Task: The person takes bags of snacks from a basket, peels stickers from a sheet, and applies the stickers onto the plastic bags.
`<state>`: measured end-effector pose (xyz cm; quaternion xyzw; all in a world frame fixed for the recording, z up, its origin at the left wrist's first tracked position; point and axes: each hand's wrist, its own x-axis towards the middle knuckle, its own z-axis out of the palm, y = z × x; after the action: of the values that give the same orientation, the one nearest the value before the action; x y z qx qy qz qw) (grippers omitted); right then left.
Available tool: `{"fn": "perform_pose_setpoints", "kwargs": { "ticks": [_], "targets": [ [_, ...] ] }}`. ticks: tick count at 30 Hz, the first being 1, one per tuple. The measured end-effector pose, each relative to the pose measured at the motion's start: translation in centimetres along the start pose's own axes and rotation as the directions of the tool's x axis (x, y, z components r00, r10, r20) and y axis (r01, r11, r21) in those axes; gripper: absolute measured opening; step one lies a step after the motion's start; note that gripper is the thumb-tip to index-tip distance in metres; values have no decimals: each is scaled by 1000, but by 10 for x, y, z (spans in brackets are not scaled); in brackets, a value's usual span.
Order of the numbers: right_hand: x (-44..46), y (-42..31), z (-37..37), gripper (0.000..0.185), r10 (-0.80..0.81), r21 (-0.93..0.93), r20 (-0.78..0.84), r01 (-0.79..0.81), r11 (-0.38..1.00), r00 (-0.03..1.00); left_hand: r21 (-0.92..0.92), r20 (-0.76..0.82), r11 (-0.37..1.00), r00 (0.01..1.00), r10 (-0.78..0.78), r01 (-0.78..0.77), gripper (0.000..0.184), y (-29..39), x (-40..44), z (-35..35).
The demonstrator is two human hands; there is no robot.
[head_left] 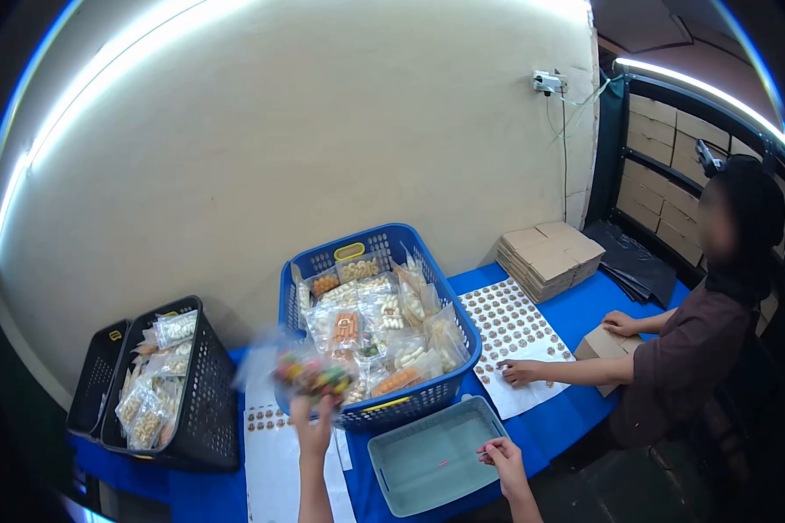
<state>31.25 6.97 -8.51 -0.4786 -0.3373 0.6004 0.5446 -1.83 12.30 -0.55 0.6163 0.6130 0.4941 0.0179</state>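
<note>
My left hand (314, 423) grips a clear bag of multicoloured snacks (310, 370), blurred by motion, at the front left corner of the blue basket (401, 408). Packed bags of pale and orange snacks (358, 318) fill that basket. Over the right rim of a grey-green tray (401, 488) is my right hand (506, 462), its thumb and fingertips pinched together; anything between them is too small to name. A small pink bit (443, 463) lies on the tray's floor. Below my left hand is a white sheet of round stickers (275, 475).
Left stand a black basket (222, 414) of snack bags and another black basket (83, 397). On the right, a co-worker (672, 383) touches a sticker sheet (506, 322) and a cardboard box (597, 349). Behind are stacked flat boxes (549, 253) and black plastic bags (641, 261).
</note>
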Motion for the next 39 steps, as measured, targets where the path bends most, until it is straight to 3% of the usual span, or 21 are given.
{"fn": "perform_pose_setpoints", "kwargs": {
  "ticks": [1, 2, 4, 14, 16, 18, 21, 24, 29, 30, 32, 33, 34, 35, 38, 39],
  "targets": [
    [-2, 0, 1, 8, 6, 4, -3, -6, 1000, 1000, 126, 74, 992, 997, 23, -32, 39, -4, 10, 14],
    [-3, 1, 2, 8, 9, 11, -6, -9, 1000, 1000, 437, 212, 896, 977, -17, -80, 43, 8, 10, 15],
    [-5, 6, 5, 7, -6, 8, -13, 7, 1000, 1000, 370, 60, 907, 979, 193, -201, 44, 18, 8, 22],
    [-2, 30, 44, 7, 46, -122, 62, -38, 992, 997, 253, 111, 940, 972, 206, -228, 43, 3, -14, 8],
    [1, 32, 63, 7, 53, -136, 116, -37, 990, 992, 227, 235, 937, 948, 213, -267, 47, -1, -31, -11],
    [4, 39, 82, 7, 44, -143, 162, -20, 990, 986, -19, 240, 989, 959, 150, -150, 55, -14, -49, -38],
    [3, 49, 115, 8, 19, -168, 232, 21, 986, 973, -149, 140, 974, 979, -149, 170, 64, -53, -71, -92],
    [0, 69, 152, 9, 44, -166, 321, 10, 986, 946, -79, -53, 958, 959, -280, 275, 53, -78, -69, -166],
    [1, 141, 214, 16, 172, -339, 524, 18, 941, 834, -150, -442, 966, 859, -257, 211, 39, -114, -63, -252],
    [4, 172, 224, 20, 177, -427, 548, 92, 899, 818, -163, -503, 967, 827, -250, 194, 38, -124, -63, -261],
    [1, 215, 243, 39, 239, -689, 563, 289, 665, 791, -118, -569, 971, 787, -240, 210, 36, -147, -69, -269],
    [0, 240, 249, 51, 239, -783, 587, 467, 410, 774, -59, -579, 969, 783, -229, 240, 36, -160, -72, -269],
    [-16, 233, 270, 57, 384, -906, 423, 397, 148, 821, -1, -590, 964, 778, -216, 267, 35, -169, -73, -270],
    [-23, 258, 276, 58, 281, -889, 453, 454, 66, 846, 57, -620, 965, 767, -167, 256, 28, -162, -68, -269],
    [-45, 309, 272, 60, -51, -813, 580, 574, -95, 813, 158, -472, 888, 823, -317, 433, 19, -135, -57, -283],
    [-50, 308, 275, 61, -160, -786, 618, 602, -138, 770, -57, -472, 879, 763, -441, 473, 12, -135, -51, -286]
  ]
}}
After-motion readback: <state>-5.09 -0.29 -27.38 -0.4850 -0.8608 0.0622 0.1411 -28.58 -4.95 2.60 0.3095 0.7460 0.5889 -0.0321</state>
